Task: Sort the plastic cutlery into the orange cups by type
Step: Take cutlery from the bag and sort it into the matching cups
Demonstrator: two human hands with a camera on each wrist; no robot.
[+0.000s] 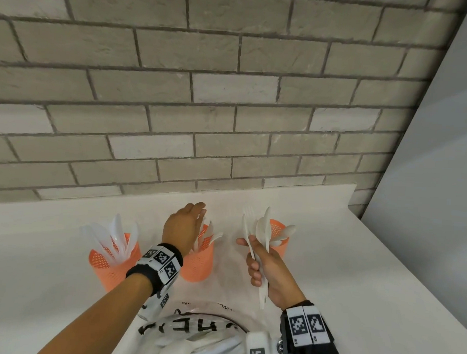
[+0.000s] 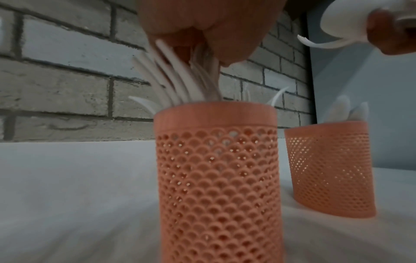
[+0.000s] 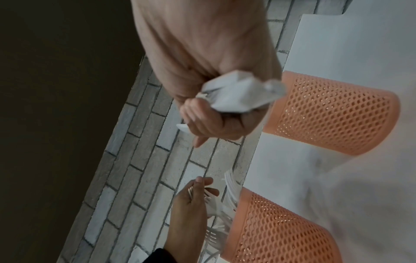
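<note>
- The right hand [image 1: 266,266] is curled round a bundle of white plastic cutlery [image 1: 260,231], handles down through the fist and heads fanned upward; a spoon bowl and a fork's tines show among them (the rest are too blurred to sort by eye).
- That bundle is held up just in front of the right orange cup [image 1: 277,240], which already has spoon bowls sticking out over its rim.
- The left hand [image 1: 183,228] hovers over the middle orange cup [image 1: 198,263], fingers nearly straight, against the forks [image 2: 180,83] standing in it. Whether it pinches one of them I cannot tell; the left wrist view is smeared there.
- The left orange cup [image 1: 113,265] stands apart to the left, holding white knives [image 1: 117,238] that lean outward.
- All three cups are perforated, upright, and set in a row on a white counter [image 1: 357,262] near its back edge.
- Nearer the person, at the bottom of the head view, lies a white bag with black lettering [image 1: 193,327] holding more white cutlery (partly hidden by the right wristband).
- Both wrists wear black bands with square coded markers [image 1: 162,259].
- Behind the counter rises a grey brick wall [image 1: 204,95]; a plain pale wall [image 1: 442,159] closes the right side.
</note>
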